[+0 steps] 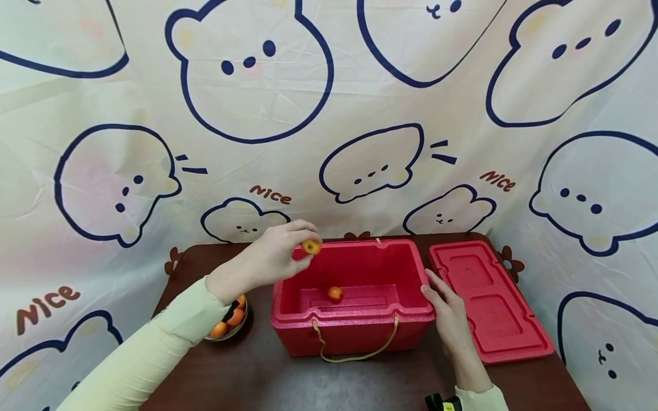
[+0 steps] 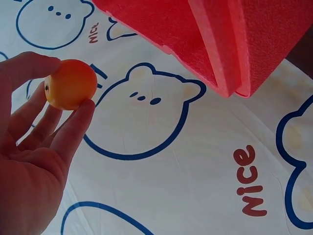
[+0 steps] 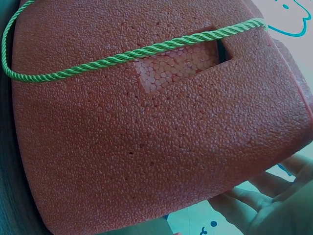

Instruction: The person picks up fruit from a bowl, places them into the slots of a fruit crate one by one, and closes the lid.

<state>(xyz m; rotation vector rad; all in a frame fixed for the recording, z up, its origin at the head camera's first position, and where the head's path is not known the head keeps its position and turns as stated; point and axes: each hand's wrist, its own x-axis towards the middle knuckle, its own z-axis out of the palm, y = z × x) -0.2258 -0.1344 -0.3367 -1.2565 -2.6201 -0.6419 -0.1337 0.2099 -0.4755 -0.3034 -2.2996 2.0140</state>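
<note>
Between thumb and fingertips, my left hand (image 1: 280, 251) pinches a small yellow-orange apple (image 1: 311, 247) over the left rim of a red foam box (image 1: 354, 337). The left wrist view shows the apple (image 2: 73, 84) with a red blush and a dark spot at one end. Another small orange-red fruit (image 1: 334, 294) lies on the box floor. My right hand (image 1: 452, 317) touches the box's right end, thumb by the rim corner. Its fingers (image 3: 237, 208) lie extended along that end in the right wrist view, partly hidden by the box.
A bowl (image 1: 231, 335) of orange fruits stands left of the box, partly covered by my left sleeve. The red lid (image 1: 496, 302) lies flat on the brown table (image 1: 221, 377) at the right. A rope handle (image 1: 354, 359) hangs on the box's front. Printed cloth surrounds the table.
</note>
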